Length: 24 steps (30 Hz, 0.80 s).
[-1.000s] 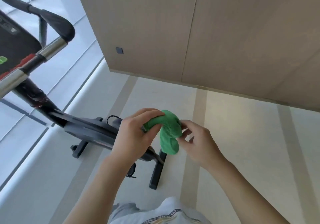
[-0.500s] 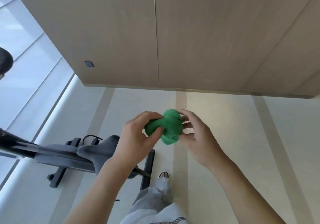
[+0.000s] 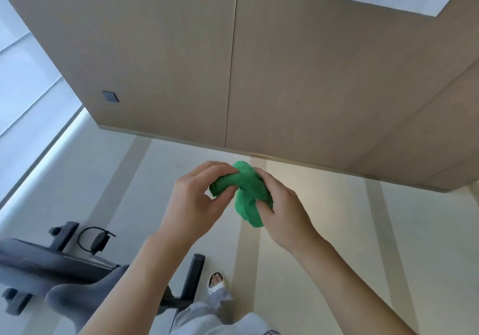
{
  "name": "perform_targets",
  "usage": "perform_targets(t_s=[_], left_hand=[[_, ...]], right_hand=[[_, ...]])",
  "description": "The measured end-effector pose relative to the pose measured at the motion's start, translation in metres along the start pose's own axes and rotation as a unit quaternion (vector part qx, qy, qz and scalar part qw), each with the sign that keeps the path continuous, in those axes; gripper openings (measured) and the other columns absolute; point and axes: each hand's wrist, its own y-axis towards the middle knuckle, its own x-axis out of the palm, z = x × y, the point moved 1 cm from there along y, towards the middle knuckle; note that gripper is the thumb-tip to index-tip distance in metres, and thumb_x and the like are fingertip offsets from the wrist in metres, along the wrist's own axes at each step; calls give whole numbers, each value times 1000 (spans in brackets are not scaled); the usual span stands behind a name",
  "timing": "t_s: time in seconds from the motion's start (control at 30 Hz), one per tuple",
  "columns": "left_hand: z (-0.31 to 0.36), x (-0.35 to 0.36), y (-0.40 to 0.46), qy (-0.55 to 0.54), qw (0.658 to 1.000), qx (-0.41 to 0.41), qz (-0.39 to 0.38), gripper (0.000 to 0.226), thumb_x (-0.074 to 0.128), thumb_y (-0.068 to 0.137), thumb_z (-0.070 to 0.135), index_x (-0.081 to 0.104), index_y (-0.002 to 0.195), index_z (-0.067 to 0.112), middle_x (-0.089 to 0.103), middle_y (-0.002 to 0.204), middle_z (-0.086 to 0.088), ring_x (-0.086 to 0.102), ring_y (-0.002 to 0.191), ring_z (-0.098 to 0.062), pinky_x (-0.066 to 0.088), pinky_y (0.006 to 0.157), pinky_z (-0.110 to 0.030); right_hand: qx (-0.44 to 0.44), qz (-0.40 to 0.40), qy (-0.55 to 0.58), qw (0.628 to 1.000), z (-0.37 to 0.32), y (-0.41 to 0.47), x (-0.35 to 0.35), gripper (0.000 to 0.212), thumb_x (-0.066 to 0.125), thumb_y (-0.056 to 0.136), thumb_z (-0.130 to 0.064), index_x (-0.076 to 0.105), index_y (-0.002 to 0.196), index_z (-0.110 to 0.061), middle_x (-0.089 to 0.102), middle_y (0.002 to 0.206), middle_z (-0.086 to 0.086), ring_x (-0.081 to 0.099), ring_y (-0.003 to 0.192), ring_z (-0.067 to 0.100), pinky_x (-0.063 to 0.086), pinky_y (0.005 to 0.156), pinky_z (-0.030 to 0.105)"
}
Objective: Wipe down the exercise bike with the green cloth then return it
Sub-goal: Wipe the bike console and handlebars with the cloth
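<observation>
Head view: the green cloth (image 3: 246,192) is bunched into a wad between both hands, in front of the chest and above the floor (image 3: 337,231). The exercise bike (image 3: 64,270) stands below and to the left of the cloth, well apart from it; the left hand (image 3: 199,199) is the nearer one. The left hand pinches a rolled end of the cloth between thumb and fingers. The right hand (image 3: 282,210) grips the hanging bulk with curled fingers. The hands sit close together, joined by the cloth. A wooden cabinet (image 3: 285,62) stands beyond the cloth.
</observation>
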Motion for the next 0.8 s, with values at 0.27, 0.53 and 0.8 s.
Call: perform_targets(t_s=[0.27, 0.53, 0.8], left_hand=[[-45, -3, 68, 50, 998, -43, -24, 21, 81, 90, 13, 76, 109, 19, 72, 100, 16, 68, 85, -8, 56, 74, -30], [-66, 8, 108, 98, 989, -96, 53, 21, 82, 91, 21, 76, 111, 20, 72, 105, 16, 70, 93, -8, 57, 81, -31], [-51, 39, 169, 187, 966, -180, 14, 63, 76, 85, 62, 53, 141, 45, 48, 144, 31, 49, 126, 8, 35, 99, -7]], right_hand=[[-89, 84, -141, 982, 3, 100, -32, 56, 46, 88, -12, 63, 142, -10, 71, 135, 2, 69, 117, 29, 58, 93, 40], [-180, 79, -175, 965, 8, 193, -51, 32, 49, 88, -19, 71, 110, -23, 70, 102, -10, 64, 79, 26, 54, 61, 42], [-245, -68, -73, 964, 2, 295, -57, 28, 68, 80, -10, 74, 101, -27, 69, 91, -13, 63, 79, 15, 55, 70, 36]])
